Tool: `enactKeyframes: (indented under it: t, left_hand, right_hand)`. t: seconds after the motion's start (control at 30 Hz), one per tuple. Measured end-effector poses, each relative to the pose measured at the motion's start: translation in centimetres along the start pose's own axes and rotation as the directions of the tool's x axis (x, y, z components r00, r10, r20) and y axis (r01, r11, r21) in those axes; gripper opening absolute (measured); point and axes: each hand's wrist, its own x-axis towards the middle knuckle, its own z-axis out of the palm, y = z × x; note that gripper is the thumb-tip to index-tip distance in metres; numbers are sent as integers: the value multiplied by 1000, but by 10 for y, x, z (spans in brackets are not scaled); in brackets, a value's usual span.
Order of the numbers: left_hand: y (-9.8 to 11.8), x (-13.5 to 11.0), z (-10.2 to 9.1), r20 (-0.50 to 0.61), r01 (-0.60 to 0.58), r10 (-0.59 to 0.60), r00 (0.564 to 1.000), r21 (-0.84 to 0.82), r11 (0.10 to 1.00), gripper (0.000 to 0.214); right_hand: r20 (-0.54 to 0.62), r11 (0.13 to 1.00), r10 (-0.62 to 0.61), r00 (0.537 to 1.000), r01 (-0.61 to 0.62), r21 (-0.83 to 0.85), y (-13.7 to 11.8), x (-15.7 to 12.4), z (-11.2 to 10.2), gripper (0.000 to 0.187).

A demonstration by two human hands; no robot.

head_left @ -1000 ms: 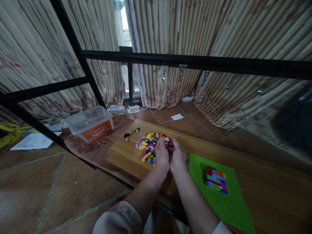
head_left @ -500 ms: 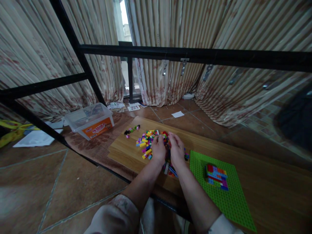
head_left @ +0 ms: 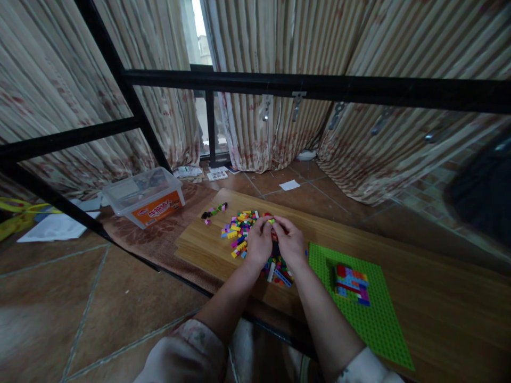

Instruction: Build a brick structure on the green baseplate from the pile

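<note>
My left hand [head_left: 259, 243] and my right hand [head_left: 291, 244] meet over a pile of loose toy bricks [head_left: 240, 231] on the wooden board. Between the fingertips of both hands is a small yellow-green toy brick [head_left: 271, 221], partly covered by the fingers. Both hands are closed on it. Bricks of many colours spread out left of my hands and below them, and the hands hide part of the pile. On the right, a green baseplate [head_left: 367, 330] carries a flat block of joined red, blue, orange and purple bricks [head_left: 351, 284].
A clear plastic tub [head_left: 143, 197] with an orange label stands on the brown mat at left. Small dark, green and pink pieces [head_left: 214, 210] lie near the far left end of the wooden board [head_left: 439, 298]. A black metal bar [head_left: 303, 88] crosses in front of the curtains.
My hands have come closer together, and their fingertips now meet on a small yellow-green toy brick. The view has shifted slightly.
</note>
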Motion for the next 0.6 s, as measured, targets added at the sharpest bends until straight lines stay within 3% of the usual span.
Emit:
enactKeyframes:
  t: [0.2, 0.33, 0.6]
  left_hand:
    - [2, 0, -4, 56, -30, 21, 998, 156, 987, 23]
    - [2, 1, -8, 74, -22, 5, 997, 230, 973, 25]
    - [10, 3, -16, 152, -118, 72, 986, 320, 940, 26]
  right_hand:
    - [-29, 999, -24, 999, 25, 33, -6, -1, -4, 26]
    - [-53, 995, 16, 998, -11, 95, -10, -3, -3, 26]
    - [-69, 986, 66, 995, -54, 161, -8, -3, -4, 27]
